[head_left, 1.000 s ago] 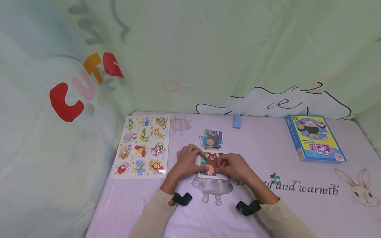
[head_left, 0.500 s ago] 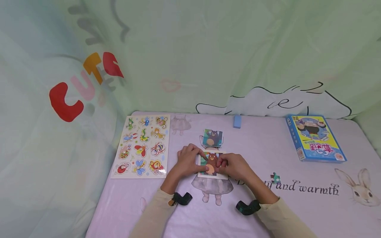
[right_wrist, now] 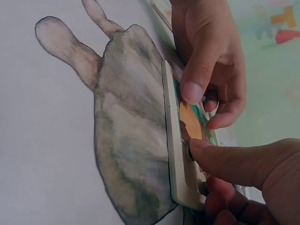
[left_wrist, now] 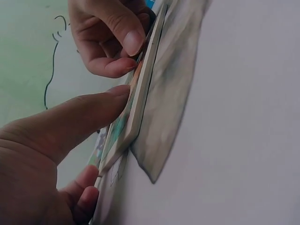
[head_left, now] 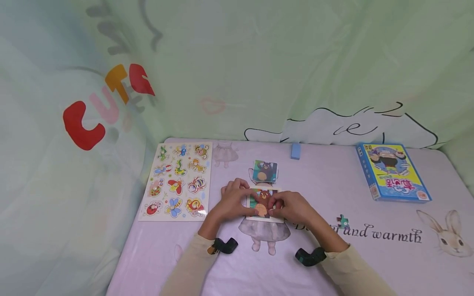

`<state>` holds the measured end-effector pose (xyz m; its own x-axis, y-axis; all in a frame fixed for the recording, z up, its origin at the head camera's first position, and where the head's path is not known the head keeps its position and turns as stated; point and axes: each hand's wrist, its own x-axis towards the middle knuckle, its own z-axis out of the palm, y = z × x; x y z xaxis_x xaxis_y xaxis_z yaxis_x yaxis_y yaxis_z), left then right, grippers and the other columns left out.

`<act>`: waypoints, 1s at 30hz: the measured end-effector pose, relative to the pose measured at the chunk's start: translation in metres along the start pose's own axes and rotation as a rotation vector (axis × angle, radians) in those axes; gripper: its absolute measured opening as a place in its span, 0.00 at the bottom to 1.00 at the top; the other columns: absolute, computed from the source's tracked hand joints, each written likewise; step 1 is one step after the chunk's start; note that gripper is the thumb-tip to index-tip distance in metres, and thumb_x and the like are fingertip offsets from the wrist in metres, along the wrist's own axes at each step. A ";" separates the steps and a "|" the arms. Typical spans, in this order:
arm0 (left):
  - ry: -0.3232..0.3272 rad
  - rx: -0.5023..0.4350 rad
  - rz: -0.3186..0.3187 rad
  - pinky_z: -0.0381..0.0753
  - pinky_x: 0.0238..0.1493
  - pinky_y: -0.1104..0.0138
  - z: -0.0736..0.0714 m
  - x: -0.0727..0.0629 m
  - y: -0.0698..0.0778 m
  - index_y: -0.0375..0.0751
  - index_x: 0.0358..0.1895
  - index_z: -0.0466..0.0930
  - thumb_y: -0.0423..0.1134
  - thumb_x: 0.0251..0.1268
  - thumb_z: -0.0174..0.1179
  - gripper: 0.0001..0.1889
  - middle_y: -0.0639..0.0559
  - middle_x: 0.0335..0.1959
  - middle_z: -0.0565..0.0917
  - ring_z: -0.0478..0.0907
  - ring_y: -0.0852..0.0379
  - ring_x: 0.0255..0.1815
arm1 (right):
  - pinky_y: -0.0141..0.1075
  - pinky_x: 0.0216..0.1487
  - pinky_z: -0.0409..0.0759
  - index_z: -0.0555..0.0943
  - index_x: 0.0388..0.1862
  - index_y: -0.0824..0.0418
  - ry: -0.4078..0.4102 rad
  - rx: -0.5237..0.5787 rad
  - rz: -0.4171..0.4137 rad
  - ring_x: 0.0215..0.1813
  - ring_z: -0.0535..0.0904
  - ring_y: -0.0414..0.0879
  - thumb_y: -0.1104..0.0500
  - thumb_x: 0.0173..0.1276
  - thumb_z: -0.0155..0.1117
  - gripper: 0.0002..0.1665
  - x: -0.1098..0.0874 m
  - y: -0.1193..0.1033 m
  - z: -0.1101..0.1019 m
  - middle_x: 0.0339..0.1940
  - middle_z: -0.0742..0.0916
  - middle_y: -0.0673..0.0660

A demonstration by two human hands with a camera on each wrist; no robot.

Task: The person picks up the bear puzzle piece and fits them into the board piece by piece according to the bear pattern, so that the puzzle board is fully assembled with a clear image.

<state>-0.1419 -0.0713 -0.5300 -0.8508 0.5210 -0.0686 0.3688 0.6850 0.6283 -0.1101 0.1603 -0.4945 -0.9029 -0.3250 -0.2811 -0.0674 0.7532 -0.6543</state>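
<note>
A small jigsaw puzzle of a brown bear [head_left: 263, 197] lies in a pale tray [head_left: 274, 220] at the middle of the table. From the left side, my left hand [head_left: 232, 202] touches it, its extended thumb on the picture and a finger near the bear's upper part. At the right side my right hand [head_left: 294, 207] pinches a brown puzzle piece [right_wrist: 185, 131] between thumb and finger, its edge slightly raised; the fingers partly cover it. Bare tray floor shows beside that piece in the right wrist view. A matching bear picture card [head_left: 264, 171] lies just behind the tray.
One loose green puzzle piece [head_left: 342, 222] lies to the right of my right hand. An insect peg board [head_left: 204, 181] is at the left, a blue and yellow box [head_left: 394, 172] at the right. A small blue block [head_left: 295, 151] sits near the back curtain [head_left: 237, 82].
My left finger and thumb have shifted slightly on the picture, with the finger more bent. My right hand stays at the puzzle's right side, almost still.
</note>
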 end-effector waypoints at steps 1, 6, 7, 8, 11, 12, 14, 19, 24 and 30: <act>-0.005 -0.005 0.003 0.56 0.60 0.52 -0.001 0.000 0.000 0.67 0.44 0.87 0.56 0.52 0.76 0.15 0.56 0.57 0.69 0.62 0.53 0.60 | 0.36 0.32 0.67 0.84 0.34 0.50 -0.002 -0.002 0.002 0.30 0.71 0.44 0.57 0.60 0.78 0.08 0.000 0.000 0.000 0.24 0.78 0.49; -0.012 -0.025 0.016 0.55 0.64 0.48 -0.003 -0.001 0.001 0.68 0.39 0.89 0.55 0.53 0.76 0.10 0.56 0.63 0.69 0.62 0.51 0.64 | 0.36 0.31 0.67 0.85 0.33 0.50 0.009 -0.009 0.005 0.29 0.71 0.44 0.55 0.59 0.80 0.09 0.000 0.000 0.000 0.23 0.78 0.49; -0.011 -0.026 0.019 0.54 0.64 0.48 -0.003 -0.001 0.002 0.68 0.39 0.89 0.55 0.54 0.76 0.09 0.56 0.64 0.69 0.62 0.51 0.64 | 0.36 0.31 0.66 0.85 0.32 0.50 0.013 -0.007 0.004 0.29 0.71 0.44 0.54 0.59 0.80 0.09 0.000 0.000 0.000 0.23 0.78 0.49; -0.009 -0.027 0.024 0.54 0.64 0.47 -0.003 -0.001 0.002 0.68 0.39 0.89 0.55 0.54 0.76 0.09 0.55 0.64 0.69 0.62 0.51 0.64 | 0.36 0.31 0.66 0.85 0.32 0.50 0.017 -0.004 0.003 0.29 0.71 0.44 0.54 0.58 0.80 0.09 0.000 0.001 0.000 0.23 0.78 0.49; -0.002 -0.014 0.043 0.54 0.64 0.47 -0.003 -0.001 0.004 0.67 0.39 0.90 0.54 0.54 0.76 0.09 0.56 0.66 0.69 0.62 0.49 0.64 | 0.36 0.31 0.66 0.85 0.32 0.50 0.021 0.001 0.000 0.29 0.71 0.44 0.54 0.58 0.80 0.09 0.000 0.001 0.000 0.22 0.78 0.48; 0.001 -0.008 0.049 0.54 0.64 0.47 -0.002 -0.001 0.004 0.67 0.39 0.91 0.54 0.55 0.76 0.09 0.56 0.67 0.69 0.62 0.49 0.63 | 0.36 0.31 0.66 0.85 0.32 0.50 0.016 0.005 -0.002 0.29 0.71 0.44 0.54 0.59 0.80 0.09 0.000 0.001 0.000 0.23 0.78 0.48; 0.006 0.003 0.060 0.53 0.63 0.46 -0.001 -0.001 0.005 0.66 0.39 0.91 0.53 0.55 0.75 0.08 0.56 0.68 0.70 0.63 0.48 0.62 | 0.35 0.31 0.66 0.86 0.33 0.51 0.001 0.018 -0.010 0.29 0.71 0.44 0.55 0.60 0.78 0.07 0.000 0.001 -0.001 0.23 0.78 0.49; 0.011 0.009 0.066 0.53 0.62 0.45 0.000 -0.001 0.007 0.65 0.40 0.91 0.53 0.56 0.75 0.08 0.57 0.67 0.71 0.63 0.48 0.60 | 0.35 0.33 0.68 0.88 0.38 0.52 -0.037 0.064 -0.021 0.31 0.72 0.43 0.59 0.63 0.75 0.05 0.003 0.004 -0.004 0.25 0.80 0.49; 0.013 0.006 0.061 0.54 0.62 0.46 0.001 -0.001 0.007 0.65 0.40 0.91 0.52 0.57 0.74 0.08 0.58 0.67 0.71 0.63 0.49 0.60 | 0.36 0.33 0.68 0.88 0.38 0.51 -0.022 0.064 -0.022 0.31 0.73 0.43 0.60 0.62 0.75 0.06 0.002 0.004 -0.004 0.26 0.81 0.49; 0.015 -0.004 0.063 0.53 0.62 0.46 0.002 -0.001 0.006 0.64 0.40 0.91 0.51 0.58 0.74 0.07 0.57 0.67 0.72 0.63 0.49 0.60 | 0.35 0.31 0.67 0.89 0.37 0.51 -0.007 0.059 -0.007 0.30 0.72 0.44 0.61 0.61 0.76 0.07 0.001 0.002 -0.002 0.25 0.81 0.49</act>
<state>-0.1381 -0.0669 -0.5273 -0.8316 0.5551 -0.0169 0.4205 0.6493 0.6338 -0.1123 0.1629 -0.4949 -0.8995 -0.3344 -0.2812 -0.0482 0.7157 -0.6967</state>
